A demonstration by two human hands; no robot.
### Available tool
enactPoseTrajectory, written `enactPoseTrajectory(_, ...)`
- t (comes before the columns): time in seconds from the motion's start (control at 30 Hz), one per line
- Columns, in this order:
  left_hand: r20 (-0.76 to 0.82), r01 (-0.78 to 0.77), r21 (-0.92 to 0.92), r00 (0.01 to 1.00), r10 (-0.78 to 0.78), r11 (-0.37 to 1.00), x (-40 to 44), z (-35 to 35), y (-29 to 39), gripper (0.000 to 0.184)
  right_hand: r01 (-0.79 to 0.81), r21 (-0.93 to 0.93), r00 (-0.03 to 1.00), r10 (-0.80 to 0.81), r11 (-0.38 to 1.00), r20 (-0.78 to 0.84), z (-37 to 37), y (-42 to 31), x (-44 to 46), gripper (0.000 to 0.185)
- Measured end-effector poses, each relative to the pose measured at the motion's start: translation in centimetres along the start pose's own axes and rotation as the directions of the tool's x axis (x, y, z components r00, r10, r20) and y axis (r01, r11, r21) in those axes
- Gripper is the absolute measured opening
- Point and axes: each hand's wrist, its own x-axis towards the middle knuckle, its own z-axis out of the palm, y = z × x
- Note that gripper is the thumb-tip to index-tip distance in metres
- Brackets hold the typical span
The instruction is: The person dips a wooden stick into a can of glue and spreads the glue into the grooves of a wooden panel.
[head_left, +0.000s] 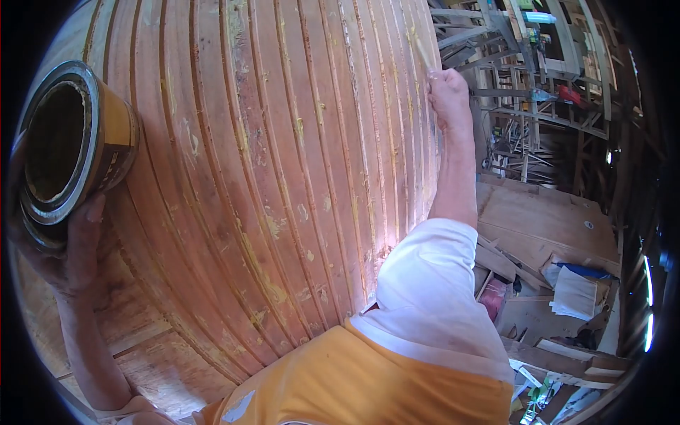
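Note:
My left hand (83, 248) is closed around the lower side of an open metal can (119, 138) with a yellow and dark label. The can is tilted, its mouth facing me, and its inside is dark. A curved wall of wooden planks (212, 177) fills the middle, with long grooves and yellowish smears along the seams. My right hand (449, 92) is raised at the wall's far right edge, fingers closed around a thin pale tool (423, 55). That tool lies close against the planks; its exact kind and its tip are hard to make out.
A wide wooden board (542, 219) lies at the right, with white sheets (575, 292) and a pink bundle (494, 297) below it. Timber frames (520, 42) and loose wood stand behind. Wooden panels (170, 372) are at the lower left.

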Motion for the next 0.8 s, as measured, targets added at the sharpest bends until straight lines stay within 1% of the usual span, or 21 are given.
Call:
enactPoseTrajectory(0.1, 0.002, 0.007, 0.005, 1.0, -0.007, 1.0, 0.0, -0.2, -0.1, 0.075, -0.027, -0.186, 0.999, 0.03, 0.982, 0.013, -1.0, 0.8, -2.1, 0.028)
enactPoseTrajectory(0.2, 0.001, 0.012, 0.009, 1.0, -0.012, 1.0, -0.1, -0.2, 0.0, 0.076, 0.156, -0.228, 0.987, -0.16, 0.961, 0.002, -0.9, 2.5, -1.9, 0.029)
enactPoseTrajectory(0.3, 0.001, 0.013, 0.017, 1.0, -0.013, 1.0, 0.0, -0.2, 0.0, 0.077, 0.125, -0.361, 0.992, -0.121, 0.924, 0.032, -0.5, 1.1, 0.7, 0.031)
enactPoseTrajectory(0.4, 0.005, 0.017, 0.022, 1.0, -0.017, 1.0, 0.1, -0.2, -0.1, 0.078, 0.144, -0.242, 0.99, -0.14, 0.959, 0.034, 0.5, -0.6, 2.6, 0.03)
enactPoseTrajectory(0.5, 0.015, 0.039, 0.018, 0.999, -0.04, 0.999, 0.0, -0.2, 0.2, 0.079, 0.163, -0.268, 0.982, -0.13, 0.949, 0.137, -1.2, -2.0, 0.1, 0.031)
enactPoseTrajectory(0.6, 0.017, 0.085, 0.024, 0.996, -0.085, 0.996, -0.2, -0.4, 0.3, 0.08, 0.206, -0.478, 0.978, -0.195, 0.854, 0.072, -2.7, 1.1, -1.6, 0.033)
enactPoseTrajectory(0.63, 0.029, 0.103, 0.036, 0.994, -0.104, 0.994, -0.3, -0.6, 0.3, 0.08, 0.203, -0.454, 0.979, -0.191, 0.868, 0.073, -2.6, 1.3, -1.3, 0.034)
enactPoseTrajectory(0.73, -0.002, 0.067, 0.008, 0.998, -0.067, 0.998, -0.2, -0.2, 0.3, 0.081, 0.177, -0.382, 0.984, -0.163, 0.907, 0.067, -1.4, -0.7, -0.8, 0.035)
enactPoseTrajectory(0.8, 0.003, -0.014, 0.02, 1.0, 0.014, 1.0, 0.2, 0.0, 0.3, 0.077, 0.163, -0.327, 0.986, -0.147, 0.931, 0.074, 0.0, -1.1, 2.5, 0.036)
